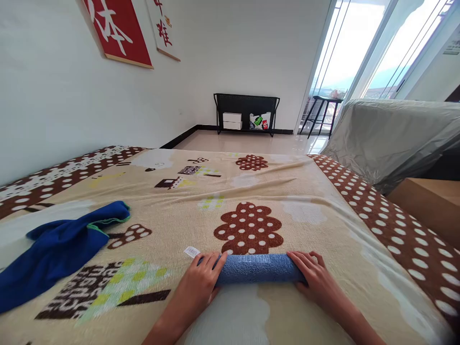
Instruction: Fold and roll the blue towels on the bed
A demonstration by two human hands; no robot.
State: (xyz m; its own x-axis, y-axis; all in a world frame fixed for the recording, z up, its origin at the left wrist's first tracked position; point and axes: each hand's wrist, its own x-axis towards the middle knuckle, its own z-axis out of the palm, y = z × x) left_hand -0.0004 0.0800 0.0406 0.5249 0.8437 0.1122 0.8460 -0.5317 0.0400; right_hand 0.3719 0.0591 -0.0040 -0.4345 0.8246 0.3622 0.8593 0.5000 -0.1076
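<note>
A light blue towel rolled into a tight cylinder [258,268] lies across the patterned beige blanket [223,191] right in front of me. A white label [191,251] sticks out at its left end. My left hand [203,277] curls over the roll's left end. My right hand [312,275] rests on the right end, fingers bent over the cloth. Both hands press on the roll.
A loose dark blue cloth [57,247] lies on the blanket at the left. A covered sofa [388,134] and a wooden piece [431,201] stand at the right. A black rack [246,112] with boxes sits against the far wall, a stool [321,112] by the glass doors.
</note>
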